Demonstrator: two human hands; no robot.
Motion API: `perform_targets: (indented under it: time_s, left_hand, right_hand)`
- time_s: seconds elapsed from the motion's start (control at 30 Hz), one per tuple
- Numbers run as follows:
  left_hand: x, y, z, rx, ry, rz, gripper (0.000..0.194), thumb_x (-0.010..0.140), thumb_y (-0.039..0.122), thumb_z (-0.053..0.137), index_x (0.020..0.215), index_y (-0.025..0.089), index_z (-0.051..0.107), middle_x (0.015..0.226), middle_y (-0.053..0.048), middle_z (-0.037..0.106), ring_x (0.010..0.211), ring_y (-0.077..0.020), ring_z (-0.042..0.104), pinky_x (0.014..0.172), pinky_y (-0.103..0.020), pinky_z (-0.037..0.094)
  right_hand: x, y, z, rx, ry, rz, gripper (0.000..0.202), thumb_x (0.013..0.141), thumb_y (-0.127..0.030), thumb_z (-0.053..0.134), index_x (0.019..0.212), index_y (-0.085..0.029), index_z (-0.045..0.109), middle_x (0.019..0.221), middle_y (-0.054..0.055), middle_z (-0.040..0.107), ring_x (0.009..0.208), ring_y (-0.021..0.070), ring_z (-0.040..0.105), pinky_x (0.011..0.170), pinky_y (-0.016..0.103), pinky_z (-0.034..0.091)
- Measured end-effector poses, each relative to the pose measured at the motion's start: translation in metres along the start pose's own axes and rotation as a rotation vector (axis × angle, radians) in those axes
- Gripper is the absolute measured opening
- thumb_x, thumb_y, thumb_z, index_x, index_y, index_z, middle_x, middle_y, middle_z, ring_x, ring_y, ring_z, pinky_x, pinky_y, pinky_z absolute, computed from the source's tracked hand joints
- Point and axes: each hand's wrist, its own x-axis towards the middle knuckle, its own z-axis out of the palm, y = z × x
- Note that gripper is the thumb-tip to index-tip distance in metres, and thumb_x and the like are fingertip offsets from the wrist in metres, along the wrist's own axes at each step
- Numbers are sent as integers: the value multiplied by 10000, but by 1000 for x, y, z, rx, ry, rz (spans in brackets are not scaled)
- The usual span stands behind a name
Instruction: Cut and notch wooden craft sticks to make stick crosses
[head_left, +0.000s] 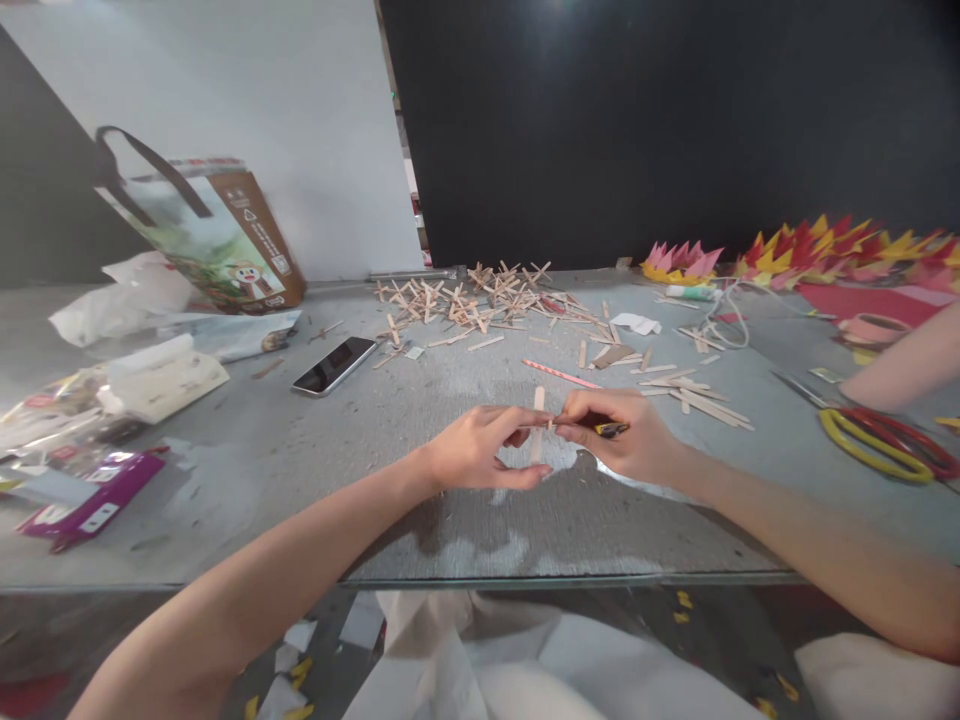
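Note:
Above the middle of the grey table, both hands meet over a pale wooden craft stick [539,398] that stands upright in view. My left hand [480,445] is curled round that stick, its thumb below and its index finger across it. My right hand [626,428] is closed, with its thumb and index fingertips touching the left fingertips beside the stick. A dark, slim tool with a yellow part [611,429] pokes out of the right fist; its kind is mostly hidden. A small pale wood end shows at the right fingertips.
Behind the hands lie a pink striped straw [559,374] and a heap of craft sticks [480,300]. A phone [334,366], paper bag [217,240] and wrappers [97,495] are left. Yellow-handled scissors [874,445], paper crowns [832,245] and another person's arm [911,355] are right.

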Motion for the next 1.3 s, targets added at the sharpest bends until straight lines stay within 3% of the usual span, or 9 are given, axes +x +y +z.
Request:
perform_targets:
  time_s: [0.13, 0.3, 0.37, 0.47, 0.63, 0.93, 1.2, 1.3]
  left_hand:
    - [0, 1, 7, 10, 80, -142, 708, 841, 526, 784, 1365, 203, 433, 872, 11, 631, 713, -153, 655, 687, -296, 550]
    - [8, 7, 15, -213, 274, -468, 549, 904, 443, 748, 1259, 222, 392, 868, 37, 573, 653, -99, 570, 648, -252, 487]
    - [12, 10, 15, -367, 246, -592, 435, 958, 470, 685, 1219, 214, 448, 853, 30, 589, 631, -94, 556, 619, -243, 456]
    - [15, 13, 14, -550, 112, -686, 338, 1034, 519, 559, 1101, 188, 575, 698, 40, 566, 580, -103, 523, 595, -248, 415]
    - [18, 20, 11, -674, 27, -700, 357, 1056, 506, 525, 950, 176, 610, 577, 61, 483, 530, -92, 432, 580, -243, 363]
    - [19, 24, 28, -1111, 232, -696, 356, 1025, 532, 601, 959, 190, 526, 601, 105, 354, 487, -66, 298, 499, -227, 276]
    - [17, 20, 27, -1149, 196, -700, 376, 1000, 529, 647, 935, 171, 550, 609, 100, 325, 512, -63, 285, 524, -234, 238]
    - [18, 20, 28, -1167, 228, -694, 383, 990, 536, 657, 926, 173, 552, 602, 105, 310, 506, -62, 271, 525, -236, 235]
  right_hand:
    - [-1, 1, 1, -112, 110, -116, 152, 1008, -258, 693, 874, -206, 643, 751, -2, 648, 616, 118, 520, 565, 264, 408]
    - [-6, 9, -2, -312, 254, -276, 81, 1006, -241, 698, 928, -235, 677, 788, 32, 692, 688, 159, 626, 605, 283, 483]
    - [-7, 14, -3, -405, 274, -325, 39, 1011, -251, 696, 972, -250, 696, 781, 34, 699, 716, 175, 657, 638, 294, 517]
    - [-10, 19, -2, -505, 263, -370, 59, 1017, -239, 686, 1067, -262, 706, 813, 38, 729, 761, 191, 702, 689, 307, 547]
    - [-10, 21, 1, -532, 217, -380, 131, 1003, -164, 679, 1095, -256, 699, 933, 52, 775, 880, 201, 752, 747, 290, 556]
    - [-13, 24, 9, -391, 196, -307, 189, 986, -174, 679, 1161, -243, 697, 968, 81, 766, 800, 189, 700, 723, 295, 557]
    - [-5, 20, -2, -315, 81, -272, 145, 990, -109, 629, 928, -239, 614, 815, 23, 651, 698, 155, 578, 666, 276, 481]
    - [-3, 18, 0, -280, 101, -265, 155, 996, -103, 620, 921, -236, 598, 804, 17, 629, 682, 147, 549, 648, 275, 456]
